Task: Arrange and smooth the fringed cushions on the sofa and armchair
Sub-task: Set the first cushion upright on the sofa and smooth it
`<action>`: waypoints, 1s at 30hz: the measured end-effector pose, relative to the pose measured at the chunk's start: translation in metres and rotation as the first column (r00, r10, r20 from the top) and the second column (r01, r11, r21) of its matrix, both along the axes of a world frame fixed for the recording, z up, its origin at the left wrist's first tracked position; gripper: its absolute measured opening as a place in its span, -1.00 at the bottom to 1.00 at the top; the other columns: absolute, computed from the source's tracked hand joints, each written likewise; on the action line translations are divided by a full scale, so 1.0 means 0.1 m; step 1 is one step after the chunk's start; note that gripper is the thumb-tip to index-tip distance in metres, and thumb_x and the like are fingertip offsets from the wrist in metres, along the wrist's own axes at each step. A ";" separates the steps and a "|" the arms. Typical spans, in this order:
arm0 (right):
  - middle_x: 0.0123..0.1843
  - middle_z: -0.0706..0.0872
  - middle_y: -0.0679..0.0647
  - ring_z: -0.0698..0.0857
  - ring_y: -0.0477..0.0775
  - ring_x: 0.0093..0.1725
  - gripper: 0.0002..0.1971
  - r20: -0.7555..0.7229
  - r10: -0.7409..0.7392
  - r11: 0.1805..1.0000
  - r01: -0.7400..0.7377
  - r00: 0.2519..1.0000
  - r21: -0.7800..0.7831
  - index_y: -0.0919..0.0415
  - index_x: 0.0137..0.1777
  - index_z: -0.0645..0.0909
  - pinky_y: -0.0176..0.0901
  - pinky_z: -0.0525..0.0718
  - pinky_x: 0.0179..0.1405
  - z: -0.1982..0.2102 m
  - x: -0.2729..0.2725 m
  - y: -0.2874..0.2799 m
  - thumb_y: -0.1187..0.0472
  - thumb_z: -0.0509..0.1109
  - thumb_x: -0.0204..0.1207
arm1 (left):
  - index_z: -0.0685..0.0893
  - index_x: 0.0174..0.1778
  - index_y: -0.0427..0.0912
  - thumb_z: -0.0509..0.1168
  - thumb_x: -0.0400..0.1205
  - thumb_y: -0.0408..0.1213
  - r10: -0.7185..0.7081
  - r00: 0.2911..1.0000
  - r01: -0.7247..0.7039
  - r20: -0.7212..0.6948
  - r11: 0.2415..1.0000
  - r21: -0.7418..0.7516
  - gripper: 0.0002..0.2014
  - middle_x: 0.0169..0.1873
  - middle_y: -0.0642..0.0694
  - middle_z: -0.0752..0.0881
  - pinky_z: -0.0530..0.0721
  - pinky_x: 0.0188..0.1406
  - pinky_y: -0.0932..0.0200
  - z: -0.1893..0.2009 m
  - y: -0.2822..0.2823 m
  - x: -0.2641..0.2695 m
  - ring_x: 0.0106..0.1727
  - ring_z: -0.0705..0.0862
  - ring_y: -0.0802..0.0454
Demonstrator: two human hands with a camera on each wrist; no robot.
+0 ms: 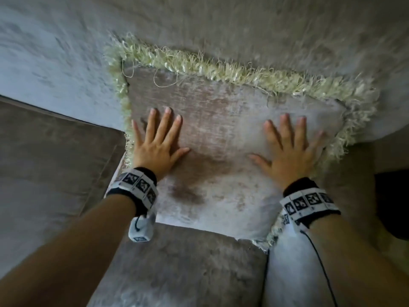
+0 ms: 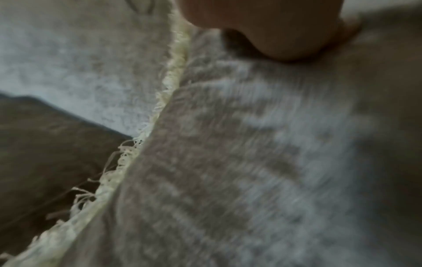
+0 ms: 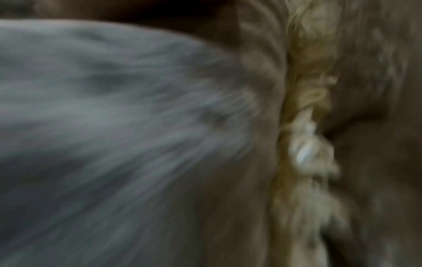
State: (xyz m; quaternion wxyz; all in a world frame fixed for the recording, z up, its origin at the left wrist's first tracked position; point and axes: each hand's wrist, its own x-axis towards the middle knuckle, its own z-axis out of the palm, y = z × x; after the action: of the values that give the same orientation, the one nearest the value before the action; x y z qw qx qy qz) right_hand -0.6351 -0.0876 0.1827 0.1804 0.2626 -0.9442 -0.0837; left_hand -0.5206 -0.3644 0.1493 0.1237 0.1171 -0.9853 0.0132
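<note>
A grey-beige velvet cushion [image 1: 221,138] with a pale cream fringe [image 1: 221,72] leans against the backrest [image 1: 243,29]. My left hand [image 1: 157,138] lies flat on its left half, fingers straight and spread. My right hand [image 1: 290,145] presses flat on its right half, fingers spread the same way. The left wrist view shows the cushion face [image 2: 251,162] and its fringed left edge [image 2: 146,133] close up, with the heel of my left hand [image 2: 274,27] at the top. Blurred cushion fabric [image 3: 114,126] and fringe [image 3: 303,144] fill the right wrist view; no fingers show there.
The seat cushion [image 1: 177,267] lies in front of the fringed cushion. A second, darker seat cushion [image 1: 48,162] sits at the left. My light-trousered knee [image 1: 292,273] presses against the seat at the lower right. A dark gap [image 1: 391,200] opens at the far right.
</note>
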 end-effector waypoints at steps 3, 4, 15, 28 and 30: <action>0.68 -0.26 0.11 -0.24 0.19 0.66 -0.22 -0.140 0.087 0.966 -0.118 0.986 -0.230 -0.01 0.64 -0.25 0.35 -0.37 0.51 0.17 0.20 -0.02 -0.37 -0.09 0.56 | -0.31 0.61 0.05 -0.23 0.68 0.23 -0.144 0.979 0.144 -0.147 0.990 -0.011 -0.34 0.63 -0.31 -0.14 -0.24 0.52 -0.37 0.10 0.21 0.17 0.64 -0.32 -0.18; 0.69 -0.28 0.06 -0.26 0.15 0.66 -0.25 -0.181 0.210 0.937 -0.251 0.961 -0.244 -0.03 0.65 -0.21 0.36 -0.37 0.52 0.17 0.37 -0.09 -0.33 -0.06 0.57 | -0.26 0.63 0.05 -0.15 0.69 0.20 -0.251 0.942 0.247 -0.221 0.968 -0.047 -0.34 0.63 -0.30 -0.19 -0.20 0.53 -0.37 0.09 0.35 0.22 0.65 -0.28 -0.18; 0.68 -0.31 0.02 -0.31 0.15 0.65 -0.27 -0.161 0.263 0.948 -0.286 0.951 -0.142 -0.07 0.65 -0.15 0.38 -0.39 0.50 -0.04 0.54 -0.15 -0.36 -0.12 0.55 | -0.22 0.63 0.11 -0.14 0.68 0.23 -0.090 0.943 0.109 -0.319 0.993 0.042 -0.34 0.63 -0.26 -0.24 -0.26 0.48 -0.45 -0.02 0.33 0.03 0.64 -0.32 -0.15; 0.69 -0.24 0.04 -0.24 0.14 0.67 -0.25 -0.114 0.470 0.882 -0.472 0.875 0.010 -0.07 0.65 -0.15 0.39 -0.28 0.53 -0.21 0.64 -0.10 -0.34 -0.02 0.55 | -0.21 0.63 0.10 -0.15 0.68 0.22 -0.241 0.917 0.249 -0.317 0.968 -0.016 -0.35 0.63 -0.14 -0.33 -0.22 0.53 -0.37 0.24 0.36 -0.10 0.64 -0.32 -0.09; 0.70 -0.23 0.00 -0.23 0.12 0.67 -0.16 -0.058 0.542 0.832 -0.525 0.839 0.179 -0.11 0.64 -0.17 0.34 -0.16 0.53 -0.42 0.60 -0.06 -0.40 0.07 0.47 | -0.14 0.64 0.09 -0.12 0.68 0.23 -0.305 0.927 0.289 -0.217 0.952 -0.101 -0.35 0.65 -0.13 -0.23 -0.08 0.51 -0.42 -0.14 0.45 0.12 0.66 -0.24 -0.12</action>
State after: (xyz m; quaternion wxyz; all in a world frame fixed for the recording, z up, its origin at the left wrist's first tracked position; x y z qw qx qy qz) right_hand -0.5750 -0.0938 0.1411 0.2253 0.5240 -0.8129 -0.1174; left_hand -0.5081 -0.3197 0.1357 0.2415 -0.0368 -0.9696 0.0140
